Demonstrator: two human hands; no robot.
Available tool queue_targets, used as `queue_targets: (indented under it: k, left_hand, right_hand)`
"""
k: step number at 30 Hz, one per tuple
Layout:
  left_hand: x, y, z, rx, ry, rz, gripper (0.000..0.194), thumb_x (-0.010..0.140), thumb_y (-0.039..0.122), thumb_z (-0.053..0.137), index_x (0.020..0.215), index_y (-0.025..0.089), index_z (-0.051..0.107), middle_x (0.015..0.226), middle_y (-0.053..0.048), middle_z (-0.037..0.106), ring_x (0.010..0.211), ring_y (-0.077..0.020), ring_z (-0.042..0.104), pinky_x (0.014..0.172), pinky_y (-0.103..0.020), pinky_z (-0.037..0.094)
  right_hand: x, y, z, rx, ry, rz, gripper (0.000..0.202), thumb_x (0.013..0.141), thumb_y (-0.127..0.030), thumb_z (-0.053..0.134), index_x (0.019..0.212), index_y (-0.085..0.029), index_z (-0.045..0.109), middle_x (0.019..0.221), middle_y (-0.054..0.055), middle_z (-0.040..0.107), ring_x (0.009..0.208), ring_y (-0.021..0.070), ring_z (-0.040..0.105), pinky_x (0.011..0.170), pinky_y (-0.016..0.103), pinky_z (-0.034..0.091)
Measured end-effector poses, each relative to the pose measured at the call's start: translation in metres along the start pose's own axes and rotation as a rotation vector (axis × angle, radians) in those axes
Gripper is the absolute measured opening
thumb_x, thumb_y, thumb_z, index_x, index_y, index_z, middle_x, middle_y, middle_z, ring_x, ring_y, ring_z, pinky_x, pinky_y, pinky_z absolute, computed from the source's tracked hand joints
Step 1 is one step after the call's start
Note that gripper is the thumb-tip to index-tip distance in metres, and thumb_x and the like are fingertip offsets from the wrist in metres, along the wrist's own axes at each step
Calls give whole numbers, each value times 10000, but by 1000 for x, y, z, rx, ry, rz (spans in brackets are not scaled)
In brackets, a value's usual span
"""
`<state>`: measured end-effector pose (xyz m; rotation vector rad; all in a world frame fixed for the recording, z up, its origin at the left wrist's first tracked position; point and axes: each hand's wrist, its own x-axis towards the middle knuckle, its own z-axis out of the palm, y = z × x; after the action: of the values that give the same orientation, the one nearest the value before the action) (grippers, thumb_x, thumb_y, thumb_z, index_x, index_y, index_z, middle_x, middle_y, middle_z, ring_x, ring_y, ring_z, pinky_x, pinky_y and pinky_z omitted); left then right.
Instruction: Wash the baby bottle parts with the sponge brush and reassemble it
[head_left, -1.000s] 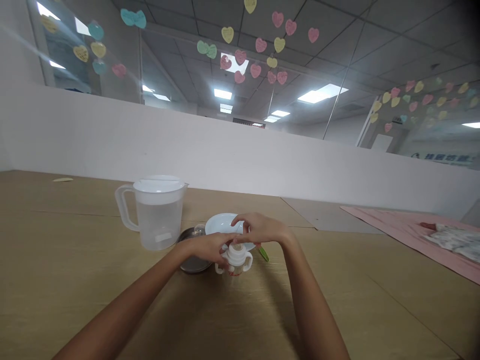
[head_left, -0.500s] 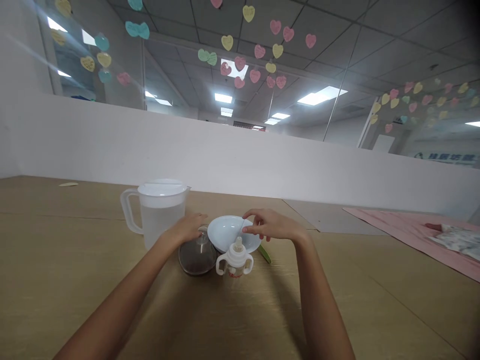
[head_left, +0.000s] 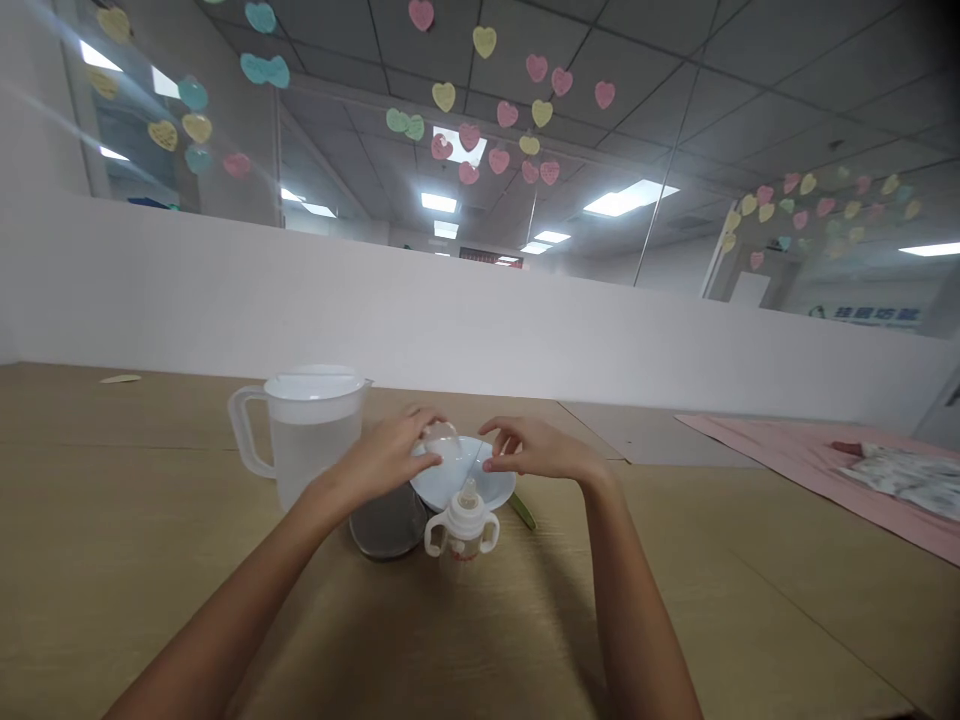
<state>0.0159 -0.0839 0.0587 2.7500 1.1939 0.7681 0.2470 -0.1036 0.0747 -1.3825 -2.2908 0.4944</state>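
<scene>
My left hand (head_left: 397, 452) holds a clear, dome-like cover (head_left: 442, 438) over the left side of a white bowl (head_left: 491, 485). Above the bowl's right side my right hand (head_left: 529, 447) has its thumb and finger near each other, with a thin, faint stick-like item between them reaching down into the bowl. A two-handled baby bottle (head_left: 465, 520) with a nipple stands in front of the bowl. Left of the bottle lies a dark round container (head_left: 386, 522), partly behind my left forearm. A green item (head_left: 523, 510) rests beside the bowl's right edge.
A lidded translucent pitcher (head_left: 313, 440) stands at the left, close to my left forearm. A pink cloth (head_left: 795, 460) with a patterned fabric (head_left: 896, 475) lies at the right. A white low wall (head_left: 450, 320) runs behind the table (head_left: 187, 540).
My left hand has lifted the clear cover off the dark container and moved right and up to the bowl. My right hand has hardly moved. The camera view has shifted slightly.
</scene>
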Motion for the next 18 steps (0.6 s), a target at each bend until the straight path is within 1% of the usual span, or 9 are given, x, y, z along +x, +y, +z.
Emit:
queue_targets:
  k: [3, 6, 9, 12, 14, 18]
  left_hand:
    - [-5, 25, -3, -189, -51, 120, 438, 757, 286, 551, 1180, 261, 438, 1169, -4, 547, 990, -180, 542, 856, -286, 410]
    - [-6, 34, 4, -239, -124, 140, 476, 721, 225, 577, 1175, 261, 440, 1144, 0, 570, 977, -180, 550, 826, -275, 416]
    - [-4, 30, 11, -251, -182, 131, 476, 715, 194, 556, 1170, 255, 433, 1119, -10, 581, 975, -187, 550, 780, -269, 429]
    - [-2, 23, 16, -291, -226, 125, 470, 719, 177, 525, 1170, 258, 421, 1113, -9, 585, 986, -181, 548, 762, -257, 436]
    - [-1, 20, 17, -314, -244, 109, 473, 718, 188, 527, 1174, 255, 419, 1126, -16, 582, 1000, -184, 545, 766, -259, 440]
    - [1, 19, 19, -335, -258, 68, 512, 698, 204, 553, 1189, 249, 418, 1162, -30, 569, 1019, -194, 541, 768, -262, 445]
  right_hand:
    - [-4, -6, -1, -26, -20, -93, 499, 661, -435, 659, 1090, -198, 562, 947, 47, 615, 835, 153, 569, 696, 255, 451]
    - [-2, -8, 2, -64, -104, -90, 444, 631, -428, 678, 984, -166, 611, 909, 48, 626, 807, 155, 574, 677, 247, 443]
    - [5, -7, 9, -128, -180, -6, 392, 608, -406, 694, 897, -149, 635, 821, 35, 639, 729, 145, 580, 615, 226, 427]
    - [14, -3, 15, -166, -213, 52, 381, 589, -413, 702, 854, -146, 642, 777, 24, 644, 684, 140, 578, 563, 213, 410]
    - [18, 1, 17, -122, -228, 52, 394, 579, -420, 707, 851, -143, 637, 781, 24, 647, 678, 137, 580, 548, 207, 411]
    - [22, 10, 16, 66, -304, 95, 418, 557, -420, 727, 840, -131, 619, 752, 25, 646, 631, 120, 584, 533, 203, 449]
